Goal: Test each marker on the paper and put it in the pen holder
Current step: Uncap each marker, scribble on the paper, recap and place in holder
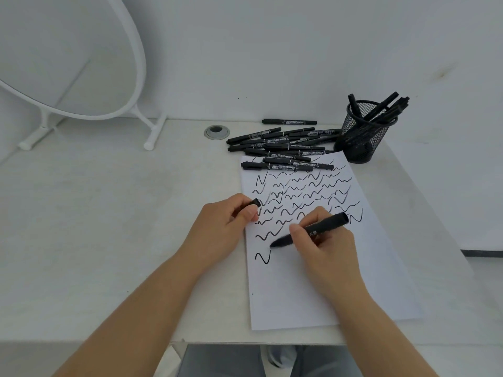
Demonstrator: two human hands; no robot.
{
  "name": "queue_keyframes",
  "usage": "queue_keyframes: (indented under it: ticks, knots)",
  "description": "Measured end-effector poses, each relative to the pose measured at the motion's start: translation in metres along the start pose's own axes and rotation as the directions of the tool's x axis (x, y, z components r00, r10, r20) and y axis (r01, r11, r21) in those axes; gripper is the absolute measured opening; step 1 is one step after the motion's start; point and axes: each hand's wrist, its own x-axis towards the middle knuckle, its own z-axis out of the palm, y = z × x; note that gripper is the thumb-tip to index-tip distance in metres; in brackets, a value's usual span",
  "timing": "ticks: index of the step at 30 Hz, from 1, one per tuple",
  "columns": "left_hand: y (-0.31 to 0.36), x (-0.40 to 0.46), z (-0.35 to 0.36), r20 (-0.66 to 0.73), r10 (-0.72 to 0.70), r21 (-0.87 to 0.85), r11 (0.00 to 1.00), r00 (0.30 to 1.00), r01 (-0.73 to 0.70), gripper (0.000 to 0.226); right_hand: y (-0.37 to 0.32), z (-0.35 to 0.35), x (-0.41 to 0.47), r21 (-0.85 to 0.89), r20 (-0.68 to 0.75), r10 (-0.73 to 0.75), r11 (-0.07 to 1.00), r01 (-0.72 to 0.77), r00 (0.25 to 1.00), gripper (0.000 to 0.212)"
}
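Observation:
A white sheet of paper (313, 289) lies on the desk, its upper half covered with black squiggles. My right hand (324, 246) grips a black marker (324, 227) with its tip down near the newest squiggle at the sheet's lower left. At the paper's left edge, my left hand (220, 227) pinches the marker's black cap (255, 202). A pile of several black markers (285, 148) lies at the top of the sheet. To its right stands a black mesh pen holder (362, 137) with several markers in it.
A round white-framed mirror (68, 63) on a stand fills the back left. A grey cable grommet (217, 131) sits in the white desk (109, 213) behind the paper. The desk's front edge runs just below my forearms, and a wall rises behind.

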Motion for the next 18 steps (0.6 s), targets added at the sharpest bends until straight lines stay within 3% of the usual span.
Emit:
queue_keyframes:
  ticks: [6,13,18]
  knots:
    - [0.003,-0.001,0.002,0.018,0.069,0.011,0.998,0.997,-0.069,0.013,-0.003,-0.004,0.000,0.198,-0.088,-0.042,0.978,0.059,0.995,0.013]
    - [0.006,-0.003,0.001,0.030,0.114,0.000,0.993,0.993,-0.114,0.028,-0.003,-0.013,0.004,0.534,-0.099,0.176,0.840,-0.097,0.979,0.017]
    - [0.009,-0.004,0.003,0.051,0.146,-0.013,0.989,0.988,-0.146,0.026,-0.002,-0.012,0.003,0.502,-0.058,0.170,0.856,-0.119,0.984,0.017]
